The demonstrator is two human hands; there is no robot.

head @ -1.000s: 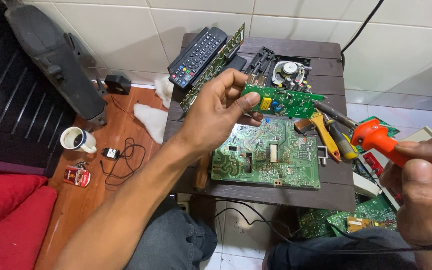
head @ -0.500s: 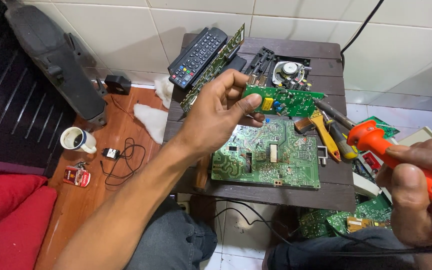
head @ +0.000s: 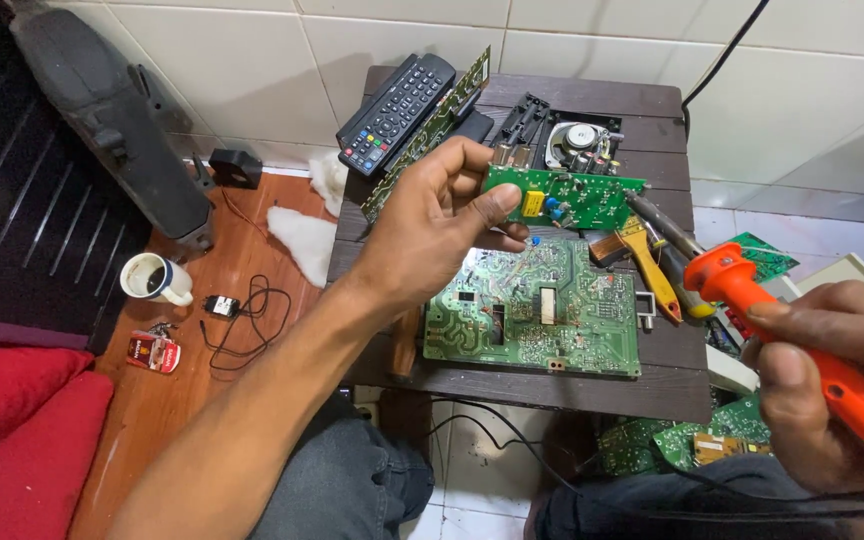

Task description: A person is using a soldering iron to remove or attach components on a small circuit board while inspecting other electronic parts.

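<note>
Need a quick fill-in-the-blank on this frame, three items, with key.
1. The left hand holds up a small green circuit board by its ____ end.
2. The right hand grips a soldering iron with an ____ handle.
3. The large green circuit board lies flat on the dark wooden ____.

Missing: left; orange; table

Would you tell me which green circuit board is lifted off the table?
The small narrow green circuit board pinched in the left hand; the large square green board lies flat on the dark wooden table.
</note>
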